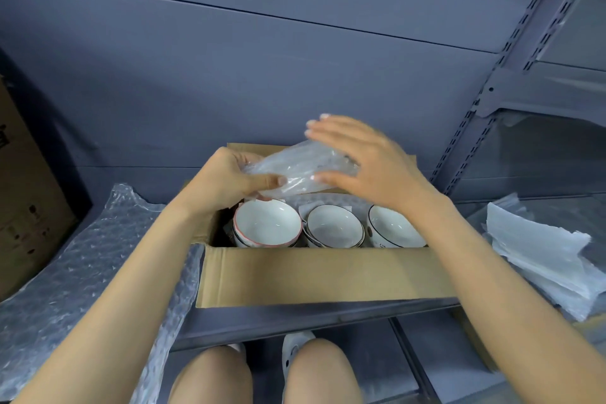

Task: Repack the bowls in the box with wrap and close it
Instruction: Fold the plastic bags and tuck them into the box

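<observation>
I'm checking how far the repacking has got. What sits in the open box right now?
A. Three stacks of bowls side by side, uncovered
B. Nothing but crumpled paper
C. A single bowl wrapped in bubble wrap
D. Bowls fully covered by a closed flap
A: three stacks of white bowls stand side by side in the open box, uncovered, while the left hand holds a clear plastic wrap above them and the right hand lies flat on it.

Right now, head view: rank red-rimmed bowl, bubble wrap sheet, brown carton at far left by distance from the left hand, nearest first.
1. Red-rimmed bowl: in the open box, just below the left hand, which grips a clear plastic wrap.
2. Bubble wrap sheet: on the shelf, left of the box.
3. Brown carton: at the frame's far left edge.
</observation>
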`<control>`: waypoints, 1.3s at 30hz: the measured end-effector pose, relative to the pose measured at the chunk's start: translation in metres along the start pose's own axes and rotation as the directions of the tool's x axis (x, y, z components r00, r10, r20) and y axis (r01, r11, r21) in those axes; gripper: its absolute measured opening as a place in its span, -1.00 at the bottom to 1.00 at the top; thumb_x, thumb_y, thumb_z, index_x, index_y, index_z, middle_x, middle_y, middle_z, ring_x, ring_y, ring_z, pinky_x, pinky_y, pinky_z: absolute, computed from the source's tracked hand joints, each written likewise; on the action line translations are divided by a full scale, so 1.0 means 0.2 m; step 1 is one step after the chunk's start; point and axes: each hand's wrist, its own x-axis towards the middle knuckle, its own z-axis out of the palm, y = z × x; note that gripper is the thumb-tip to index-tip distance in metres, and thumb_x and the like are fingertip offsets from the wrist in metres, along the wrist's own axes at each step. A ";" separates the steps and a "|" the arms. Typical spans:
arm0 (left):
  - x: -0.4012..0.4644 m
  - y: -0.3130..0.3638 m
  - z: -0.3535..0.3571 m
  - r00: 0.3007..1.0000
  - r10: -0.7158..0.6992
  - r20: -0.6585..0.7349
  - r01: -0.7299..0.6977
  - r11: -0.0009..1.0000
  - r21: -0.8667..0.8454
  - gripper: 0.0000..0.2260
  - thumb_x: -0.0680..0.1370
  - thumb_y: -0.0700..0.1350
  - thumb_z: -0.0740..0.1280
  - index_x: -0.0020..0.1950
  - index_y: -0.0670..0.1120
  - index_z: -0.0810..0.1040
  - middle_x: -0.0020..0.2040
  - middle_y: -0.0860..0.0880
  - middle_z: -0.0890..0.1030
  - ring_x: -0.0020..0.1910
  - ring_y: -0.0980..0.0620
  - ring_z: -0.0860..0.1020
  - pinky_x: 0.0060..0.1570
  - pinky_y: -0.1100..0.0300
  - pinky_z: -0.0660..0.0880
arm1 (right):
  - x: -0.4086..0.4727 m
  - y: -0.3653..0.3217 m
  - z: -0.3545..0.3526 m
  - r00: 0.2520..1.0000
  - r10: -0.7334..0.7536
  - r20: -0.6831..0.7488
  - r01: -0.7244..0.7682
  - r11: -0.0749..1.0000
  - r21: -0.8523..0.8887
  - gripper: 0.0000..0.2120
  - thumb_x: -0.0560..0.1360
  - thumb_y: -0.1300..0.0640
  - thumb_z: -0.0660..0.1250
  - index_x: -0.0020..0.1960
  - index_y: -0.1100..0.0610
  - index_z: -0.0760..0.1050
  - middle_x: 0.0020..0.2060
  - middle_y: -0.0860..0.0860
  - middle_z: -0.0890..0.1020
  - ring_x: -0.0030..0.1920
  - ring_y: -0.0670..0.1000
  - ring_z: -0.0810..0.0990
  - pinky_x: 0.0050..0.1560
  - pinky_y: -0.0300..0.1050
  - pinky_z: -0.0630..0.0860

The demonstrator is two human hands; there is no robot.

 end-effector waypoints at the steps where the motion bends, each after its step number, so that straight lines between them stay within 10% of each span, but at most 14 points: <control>1: 0.01 0.01 0.01 1.000 -0.003 0.027 0.002 1.000 0.016 -0.83 0.38 -0.15 0.53 -0.11 -0.21 0.68 -0.14 -0.27 0.66 -0.22 -0.10 0.59 -0.01 -0.17 0.53 | 0.00 0.00 0.02 0.992 -0.073 0.108 0.081 0.994 -0.077 -0.42 0.47 -0.20 0.28 0.42 0.01 0.37 0.40 -0.10 0.40 0.43 -0.13 0.28 0.43 -0.25 0.14; 8: 0.04 0.03 0.04 0.982 0.038 0.184 -0.060 0.992 0.114 -0.92 0.42 -0.24 0.48 -0.12 -0.11 0.68 -0.29 -0.01 0.68 -0.36 0.17 0.57 -0.35 0.37 0.47 | -0.06 0.01 0.16 0.994 -0.027 0.109 0.035 0.997 -0.068 -0.58 0.47 0.01 0.31 0.28 0.13 0.53 0.09 0.04 0.64 0.08 0.11 0.58 0.03 0.03 0.55; 17: 0.13 -0.07 0.11 0.980 0.034 0.197 -0.039 0.999 0.023 -0.69 0.42 -0.06 0.48 0.14 -0.07 0.59 0.01 0.03 0.68 0.00 0.16 0.63 -0.06 0.37 0.52 | -0.06 0.19 0.17 0.913 0.390 0.117 -0.390 0.921 -0.022 -0.74 0.45 0.12 0.32 -0.19 0.32 0.39 -0.37 0.19 0.47 -0.36 -0.01 0.26 -0.30 -0.13 0.30; 27: 0.32 -0.21 0.40 0.952 0.108 0.287 -0.253 0.806 0.535 -0.57 0.43 0.12 0.44 0.22 -0.06 0.56 0.14 0.02 0.61 0.12 0.04 0.53 -0.01 0.25 0.38 | -0.24 0.45 0.07 0.578 0.811 0.087 -0.776 0.514 0.365 -0.96 0.37 0.13 0.50 -0.24 0.03 0.67 -0.16 0.15 0.70 -0.23 0.01 0.61 -0.05 0.02 0.57; 32: 0.43 -0.29 0.64 0.898 0.108 0.427 -0.384 0.666 0.639 -0.48 0.42 0.16 0.43 0.31 -0.01 0.49 0.28 0.02 0.52 0.25 -0.02 0.46 0.14 0.16 0.39 | -0.33 0.49 0.15 0.495 0.843 0.211 -0.833 0.392 0.391 -0.90 0.39 0.07 0.51 -0.10 0.01 0.65 -0.26 -0.18 0.64 -0.25 -0.25 0.55 -0.16 -0.40 0.45; 39: 0.48 -0.41 0.81 0.868 0.053 0.493 -0.428 0.582 0.691 -0.41 0.34 0.25 0.42 0.27 -0.01 0.48 0.29 0.04 0.47 0.32 0.02 0.36 0.22 0.07 0.40 | -0.40 0.57 0.21 0.427 0.869 0.248 -0.857 0.301 0.419 -0.87 0.38 0.07 0.52 -0.14 0.12 0.66 -0.19 -0.03 0.67 -0.17 -0.09 0.58 -0.06 -0.18 0.48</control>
